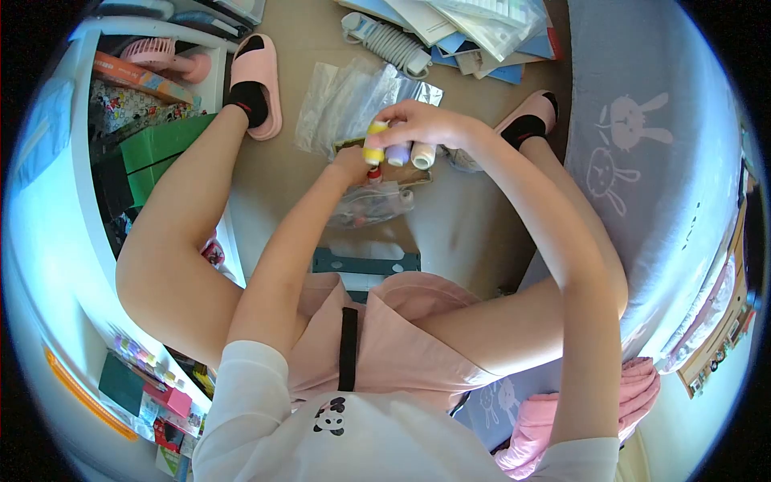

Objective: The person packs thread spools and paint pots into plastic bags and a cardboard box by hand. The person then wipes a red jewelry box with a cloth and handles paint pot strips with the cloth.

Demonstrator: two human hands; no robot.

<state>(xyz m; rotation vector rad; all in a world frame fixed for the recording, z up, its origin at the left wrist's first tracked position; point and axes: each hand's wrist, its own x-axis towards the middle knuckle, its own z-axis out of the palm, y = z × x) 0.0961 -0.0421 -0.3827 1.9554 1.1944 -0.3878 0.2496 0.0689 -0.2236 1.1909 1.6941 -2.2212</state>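
My right hand (424,124) is curled over a yellow thread spool (375,146), pinching it between thumb and fingers. Close under that hand are a lilac spool (397,155) and a cream spool (423,156). My left hand (348,165) is closed low beside the yellow spool; its fingertips are hidden, so what it grips does not show. A red spool (374,173) sits right by it. Brown edges of a small box (420,177) show around the spools. Nearer me lies a clear plastic bag (371,206) with small items inside.
Crumpled clear plastic packaging (341,100) lies beyond my hands. Behind it are a coiled grey cable (387,44) and piled books and papers (474,32). A white shelf (217,88) stands left, a bed with grey bedding (634,185) right. A dark green panel (367,263) lies near my lap.
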